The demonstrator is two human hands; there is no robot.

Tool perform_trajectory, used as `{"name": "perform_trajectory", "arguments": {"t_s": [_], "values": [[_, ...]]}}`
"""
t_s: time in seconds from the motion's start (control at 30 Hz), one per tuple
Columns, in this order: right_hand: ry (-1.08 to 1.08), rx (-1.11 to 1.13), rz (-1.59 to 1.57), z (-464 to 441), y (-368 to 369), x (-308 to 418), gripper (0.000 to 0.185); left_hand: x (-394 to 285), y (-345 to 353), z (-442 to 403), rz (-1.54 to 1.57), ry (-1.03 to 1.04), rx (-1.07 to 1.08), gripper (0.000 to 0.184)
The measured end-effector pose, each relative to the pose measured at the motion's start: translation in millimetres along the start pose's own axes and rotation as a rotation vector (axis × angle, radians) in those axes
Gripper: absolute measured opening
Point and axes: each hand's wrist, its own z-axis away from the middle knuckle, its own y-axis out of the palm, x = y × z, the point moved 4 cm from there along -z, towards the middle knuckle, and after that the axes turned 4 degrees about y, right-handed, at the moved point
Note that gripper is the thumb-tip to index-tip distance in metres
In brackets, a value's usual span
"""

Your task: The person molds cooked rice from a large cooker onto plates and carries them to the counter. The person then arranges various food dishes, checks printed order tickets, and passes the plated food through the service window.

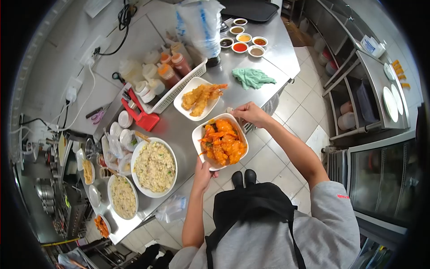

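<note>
A white square bowl [197,154] of orange glazed food [222,142] is held at the steel counter's front edge. My left hand [204,174] grips its near left corner, fingers partly under the rim. At the bowl's upper right, my right hand [251,114] is closed in a pinch close to the rim; a small pale thing shows at the fingertips, too small to name. Just beyond the bowl, a white dish [182,96] with fried battered pieces [199,97] rests on the counter.
Left on the counter are two bowls of fried rice [155,167] [123,197], a red holder [142,120] and a basket [179,86] of sauce bottles. Farther back lie a green cloth [251,78] and several sauce cups [240,47]. A glass-door fridge [380,175] stands at right.
</note>
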Motion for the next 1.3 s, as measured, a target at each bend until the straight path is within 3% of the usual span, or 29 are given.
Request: {"name": "perform_trajectory", "arguments": {"t_s": [0.23,0.37,0.4,0.47,0.57,0.83,0.97,1.07,1.17,1.3], "values": [[-0.175,-0.175,0.189,16.1,-58.8,45.3,0.021,8.5,-25.6,13.6,-0.004,-0.016,-0.110,0.044],[-0.132,-0.173,0.388,-2.3,-10.0,40.4,0.019,5.2,-33.8,6.8,-0.005,0.004,-0.131,0.041],[-0.246,-0.173,0.474,-13.4,3.6,32.1,0.020,4.5,-34.7,6.0,-0.015,0.001,-0.118,0.040],[-0.248,-0.083,0.535,-29.6,27.9,21.7,0.023,3.0,-35.6,3.4,-0.040,-0.010,-0.080,0.040],[-0.276,-0.061,0.484,-33.9,47.3,27.5,0.026,7.2,-36.9,-2.0,-0.036,-0.014,-0.075,0.036],[0.111,-0.046,0.344,16.2,34.3,-2.5,0.023,9.1,-29.5,-4.9,0.072,0.028,-0.139,0.038],[0.150,0.083,0.341,47.1,30.1,-14.6,0.019,12.0,-27.0,-6.8,0.057,0.013,-0.142,0.042],[0.050,0.062,0.518,67.3,7.9,-3.2,0.016,8.0,-19.0,-6.6,0.060,0.026,-0.140,0.042],[0.210,0.023,-0.001,59.5,-31.7,-31.0,0.013,11.8,-8.1,-5.9,0.065,0.022,-0.142,0.043],[0.090,0.042,0.050,58.6,-73.2,-37.7,0.013,32.5,15.8,-10.4,0.057,0.067,-0.172,0.042]]}}
